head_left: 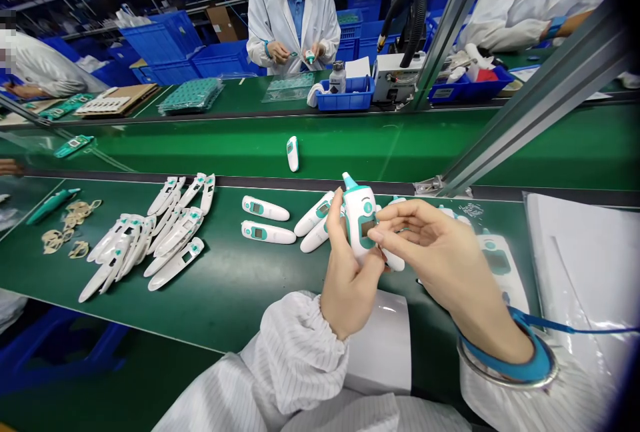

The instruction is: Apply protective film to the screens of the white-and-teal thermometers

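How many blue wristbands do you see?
3: one on the wrist of the right hand, one on the co-worker straight ahead, one on the co-worker at upper right. Sleeves may hide more.

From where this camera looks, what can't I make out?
Head view:
Back of the white-and-teal plastic device with a pointed tip: turned away, in the left hand.
Part of the white-and-teal item with a grey screen: behind the right hand.
Label text on the pale, dark-capped bottle: too small.
Right side of the white bundle in clear plastic: cut off by the picture edge.
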Available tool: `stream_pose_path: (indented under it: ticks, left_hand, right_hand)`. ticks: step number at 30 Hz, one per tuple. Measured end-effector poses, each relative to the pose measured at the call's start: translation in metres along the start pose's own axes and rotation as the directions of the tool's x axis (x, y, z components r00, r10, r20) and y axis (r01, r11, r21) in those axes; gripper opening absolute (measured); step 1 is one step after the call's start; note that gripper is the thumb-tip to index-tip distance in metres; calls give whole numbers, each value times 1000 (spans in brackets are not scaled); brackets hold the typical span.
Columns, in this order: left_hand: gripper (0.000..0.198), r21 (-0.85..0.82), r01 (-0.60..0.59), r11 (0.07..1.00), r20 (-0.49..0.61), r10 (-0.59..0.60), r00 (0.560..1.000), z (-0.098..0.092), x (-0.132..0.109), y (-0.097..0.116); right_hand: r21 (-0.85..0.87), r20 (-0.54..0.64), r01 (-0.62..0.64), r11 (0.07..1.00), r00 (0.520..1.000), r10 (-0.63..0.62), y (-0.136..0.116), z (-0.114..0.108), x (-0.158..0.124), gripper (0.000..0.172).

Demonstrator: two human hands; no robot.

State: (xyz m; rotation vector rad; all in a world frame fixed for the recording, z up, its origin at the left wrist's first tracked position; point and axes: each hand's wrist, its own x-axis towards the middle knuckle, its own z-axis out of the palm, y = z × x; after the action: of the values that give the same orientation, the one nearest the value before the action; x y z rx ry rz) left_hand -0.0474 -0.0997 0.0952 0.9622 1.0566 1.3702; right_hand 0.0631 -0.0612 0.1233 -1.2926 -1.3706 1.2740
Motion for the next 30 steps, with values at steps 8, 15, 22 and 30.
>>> stream_pose_path:
  ticks: [8,15,22,30]
  left_hand:
    - [80,-170,144,975,74,-133,988,-4,3,5]
    - [83,-183,131,974,96,-115,989,-4,3,6]
    - [84,-139,123,983,95,-111,989,-3,0,8]
    - [83,-129,113,985,96,-101,990,-2,-1,9]
  right_hand:
    - [62,-30,40,997,999,-38,-6,-6,-6,8]
    - [106,60,-62,992,997,56,-12,-7,2,9]
    - [49,67,-53,997,997,50,-14,-5,4,11]
    - [19,53,-44,999,998,43,-15,-5,4,11]
